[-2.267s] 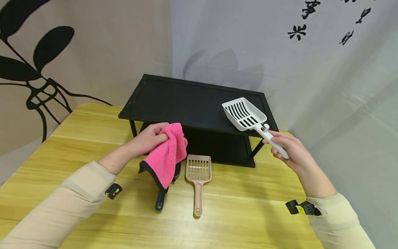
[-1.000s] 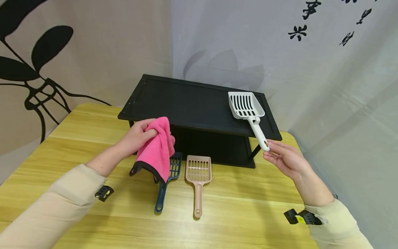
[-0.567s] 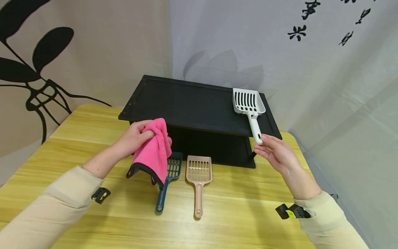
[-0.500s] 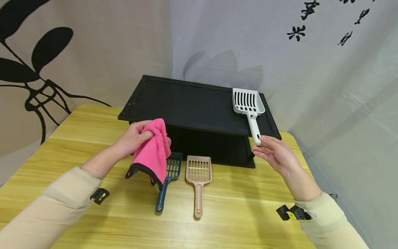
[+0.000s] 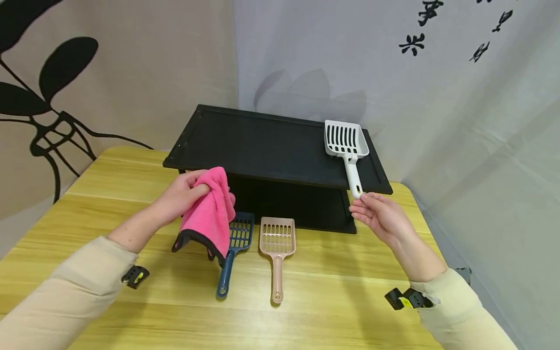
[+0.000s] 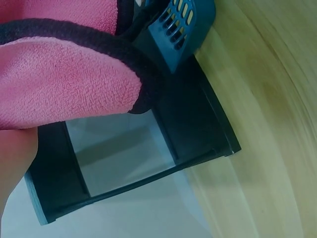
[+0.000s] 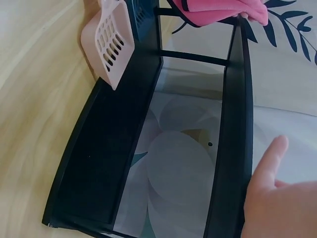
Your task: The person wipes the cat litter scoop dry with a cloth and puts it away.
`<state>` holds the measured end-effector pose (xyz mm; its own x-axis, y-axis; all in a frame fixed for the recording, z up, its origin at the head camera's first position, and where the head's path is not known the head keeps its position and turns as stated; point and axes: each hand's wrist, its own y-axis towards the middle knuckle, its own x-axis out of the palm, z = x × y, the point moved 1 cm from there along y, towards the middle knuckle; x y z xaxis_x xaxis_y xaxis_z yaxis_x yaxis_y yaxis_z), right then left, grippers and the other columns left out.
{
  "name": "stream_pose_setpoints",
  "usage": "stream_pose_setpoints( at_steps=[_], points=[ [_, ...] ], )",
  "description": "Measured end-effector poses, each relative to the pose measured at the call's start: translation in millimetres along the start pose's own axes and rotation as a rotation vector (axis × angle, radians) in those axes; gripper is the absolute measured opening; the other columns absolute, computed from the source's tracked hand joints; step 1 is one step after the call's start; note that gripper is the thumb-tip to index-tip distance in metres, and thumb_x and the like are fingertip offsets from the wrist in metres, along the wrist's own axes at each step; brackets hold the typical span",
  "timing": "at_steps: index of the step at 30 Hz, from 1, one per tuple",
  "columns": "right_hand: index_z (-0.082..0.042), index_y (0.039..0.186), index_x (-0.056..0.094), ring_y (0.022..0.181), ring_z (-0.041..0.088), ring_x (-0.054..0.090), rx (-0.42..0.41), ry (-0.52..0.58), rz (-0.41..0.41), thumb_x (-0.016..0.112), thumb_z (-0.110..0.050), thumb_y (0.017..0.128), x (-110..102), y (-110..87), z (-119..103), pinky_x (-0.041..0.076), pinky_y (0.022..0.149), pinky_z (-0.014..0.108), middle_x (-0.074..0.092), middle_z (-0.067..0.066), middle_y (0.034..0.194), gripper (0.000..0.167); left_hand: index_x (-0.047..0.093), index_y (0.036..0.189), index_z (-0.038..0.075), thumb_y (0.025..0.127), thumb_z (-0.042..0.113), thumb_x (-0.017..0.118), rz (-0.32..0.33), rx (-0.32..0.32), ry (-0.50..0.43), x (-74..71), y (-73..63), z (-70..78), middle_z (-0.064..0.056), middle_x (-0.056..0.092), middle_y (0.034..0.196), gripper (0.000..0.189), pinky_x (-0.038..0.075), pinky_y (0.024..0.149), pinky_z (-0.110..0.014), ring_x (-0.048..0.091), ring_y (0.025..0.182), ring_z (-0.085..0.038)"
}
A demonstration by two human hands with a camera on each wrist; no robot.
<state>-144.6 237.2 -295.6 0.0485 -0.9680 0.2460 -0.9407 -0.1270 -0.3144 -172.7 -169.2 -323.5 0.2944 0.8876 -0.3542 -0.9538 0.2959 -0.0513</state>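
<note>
My left hand (image 5: 181,194) grips a pink cloth (image 5: 210,206) with a black edge, which hangs in front of the black shelf's left side. Under the cloth, a dark blue slotted litter scoop (image 5: 240,233) is partly covered; a pinkish-beige litter scoop (image 5: 277,238) lies beside it. On the right of the shelf top (image 5: 262,146) rests a white litter scoop (image 5: 344,138), its handle jutting past the front edge. My right hand (image 5: 385,218) touches that handle's end with fairly straight fingers. In the right wrist view, an extended finger (image 7: 272,158) shows beside the shelf.
A two-tier black shelf with a lower board (image 5: 297,204) stands toward the back of the wooden table (image 5: 323,301). Behind hangs a pale curtain (image 5: 297,48) with black leaf and character prints. The blue and beige scoops' heads lie at the lower board's front edge.
The white scoop has gone from held over the shelf to resting on its top, turned straighter. My right hand has slid to the handle's end. My left hand and cloth have shifted left, uncovering more blue scoop.
</note>
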Motion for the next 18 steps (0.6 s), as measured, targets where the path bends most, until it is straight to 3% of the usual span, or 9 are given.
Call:
stream_pose_setpoints(
  at_steps=[6, 13, 16, 18],
  points=[
    [-0.005, 0.103, 0.035, 0.078, 0.009, 0.068, -0.019, 0.050, 0.019, 0.041, -0.009, 0.099, 4, 6.1, -4, 0.055, 0.073, 0.021, 0.067, 0.000, 0.084, 0.009, 0.046, 0.126, 0.002, 0.095, 0.015, 0.044, -0.001, -0.009, 0.001, -0.7, -1.5, -0.8, -0.017, 0.052, 0.116, 0.034, 0.053, 0.073, -0.023, 0.056, 0.088, -0.018],
    [-0.006, 0.100, 0.040, 0.080, 0.010, 0.068, -0.044, 0.021, 0.017, 0.043, -0.010, 0.098, 6, 5.8, -5, 0.055, 0.074, 0.023, 0.069, -0.002, 0.085, 0.006, 0.046, 0.125, 0.001, 0.096, 0.015, 0.044, 0.013, -0.005, 0.020, -3.4, -2.8, -1.4, -0.016, 0.052, 0.116, 0.033, 0.052, 0.074, -0.022, 0.055, 0.090, -0.019],
    [-0.009, 0.096, 0.045, 0.078, 0.010, 0.068, -0.026, -0.048, -0.037, 0.043, -0.012, 0.099, 5, 4.3, 0, 0.055, 0.073, 0.023, 0.068, -0.002, 0.084, 0.004, 0.046, 0.125, 0.001, 0.096, 0.017, 0.044, 0.017, 0.007, 0.020, -5.4, -3.6, -0.4, -0.016, 0.052, 0.115, 0.033, 0.052, 0.073, -0.022, 0.055, 0.090, -0.017],
    [-0.012, 0.094, 0.049, 0.078, 0.010, 0.068, 0.010, -0.111, -0.117, 0.042, -0.013, 0.099, 4, 4.0, 10, 0.055, 0.073, 0.024, 0.068, -0.002, 0.083, 0.008, 0.046, 0.125, 0.001, 0.097, 0.018, 0.044, 0.020, 0.011, 0.022, -6.4, -3.9, -0.2, -0.015, 0.051, 0.114, 0.033, 0.052, 0.073, -0.022, 0.054, 0.090, -0.017]
  ],
)
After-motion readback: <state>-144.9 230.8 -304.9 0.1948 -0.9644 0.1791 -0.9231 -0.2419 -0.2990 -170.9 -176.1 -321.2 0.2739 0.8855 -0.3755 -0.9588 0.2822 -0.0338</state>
